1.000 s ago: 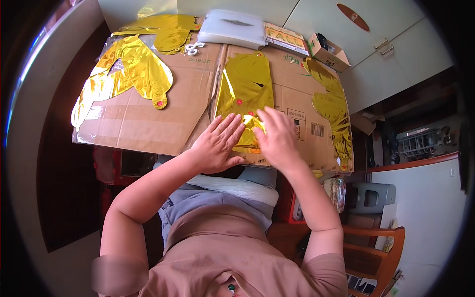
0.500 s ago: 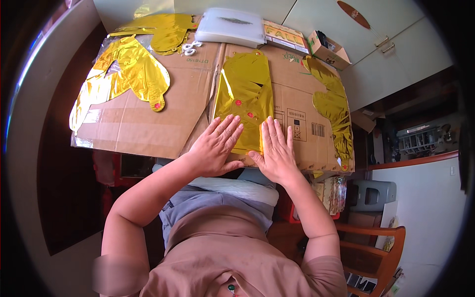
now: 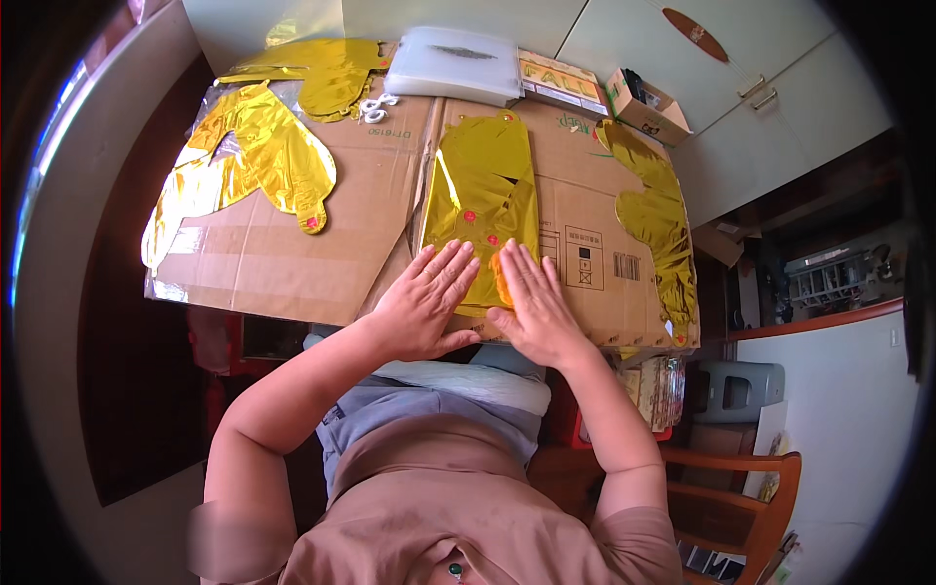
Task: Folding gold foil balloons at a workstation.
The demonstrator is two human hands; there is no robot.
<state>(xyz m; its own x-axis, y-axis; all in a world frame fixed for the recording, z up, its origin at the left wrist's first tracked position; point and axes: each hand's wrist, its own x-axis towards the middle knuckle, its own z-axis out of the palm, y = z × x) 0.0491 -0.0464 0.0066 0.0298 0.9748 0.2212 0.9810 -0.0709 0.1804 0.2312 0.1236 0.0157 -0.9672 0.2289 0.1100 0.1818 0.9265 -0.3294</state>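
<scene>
A folded gold foil balloon (image 3: 485,151) with small red spots lies lengthwise on the flattened cardboard (image 3: 366,219) in front of me. My left hand (image 3: 426,297) rests flat over its near left edge, fingers stretched out. Opposite it, my right hand (image 3: 536,304) lies flat on the near right part with fingers extended. From under the right hand's inner side a soft orange piece (image 3: 501,281) sticks out; most of it is covered, so its kind is unclear.
More gold foil balloons lie at the left (image 3: 258,161), the far left (image 3: 336,78) and along the right edge (image 3: 651,200). White ribbon (image 3: 375,109), a translucent plastic case (image 3: 453,63), a flat printed box (image 3: 563,83) and an open carton (image 3: 651,105) line the back.
My right hand has shifted slightly left over the balloon, and more of the orange piece shows beside it. My left hand stays nearly in place.
</scene>
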